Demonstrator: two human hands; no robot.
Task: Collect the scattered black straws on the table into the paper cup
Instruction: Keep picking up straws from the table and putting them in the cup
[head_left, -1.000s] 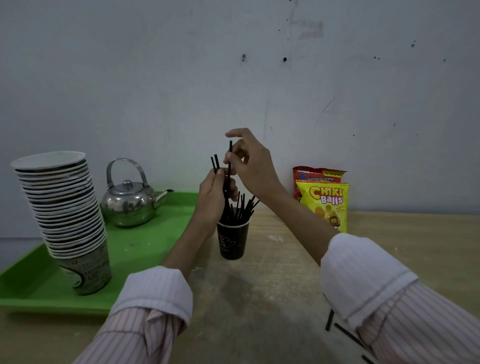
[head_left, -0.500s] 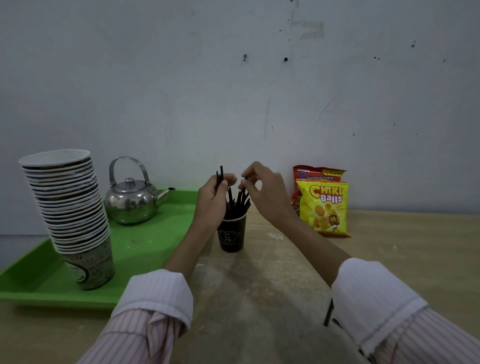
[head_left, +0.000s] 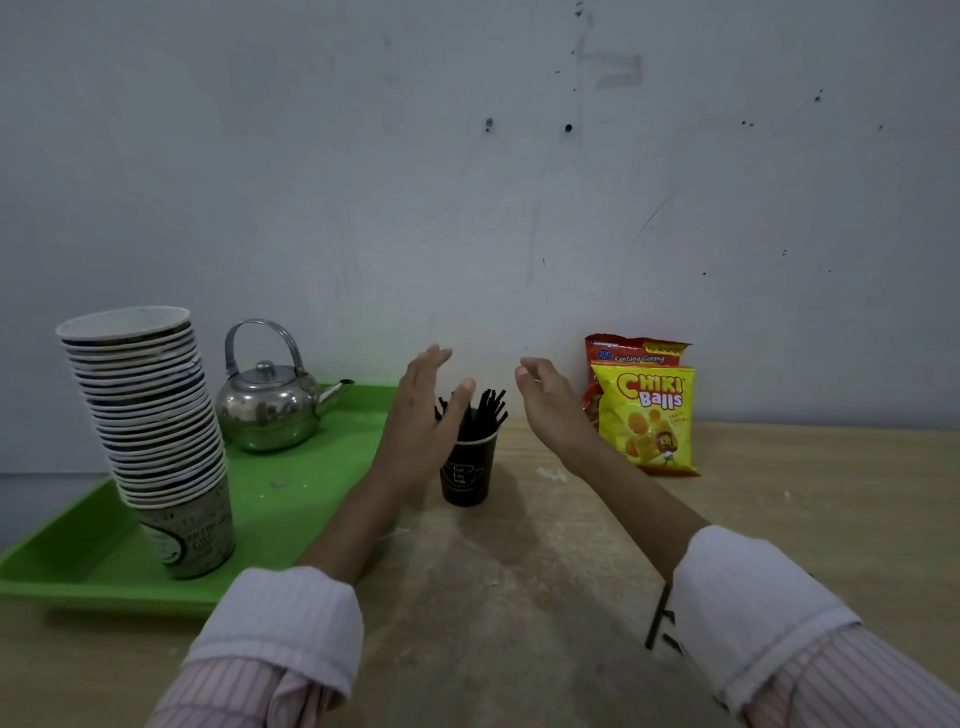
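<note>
A black paper cup (head_left: 466, 475) stands on the wooden table (head_left: 571, 545) near the wall, with several black straws (head_left: 485, 415) sticking out of it. My left hand (head_left: 426, 421) is just left of the cup, fingers spread and empty, its thumb in front of the straws. To the right of the cup, apart from it, my right hand (head_left: 548, 400) is open with loosely curled fingers. One loose black straw (head_left: 657, 616) lies on the table beside my right sleeve, which partly hides it.
A green tray (head_left: 291, 499) at the left carries a tall leaning stack of paper cups (head_left: 150, 431) and a steel kettle (head_left: 270, 400). Two snack bags (head_left: 647, 415) lean against the wall to the right of the cup.
Both hands let go of the straws they held over the cup and opened. The straws now stand in the cup, and the hands have spread apart to either side.
</note>
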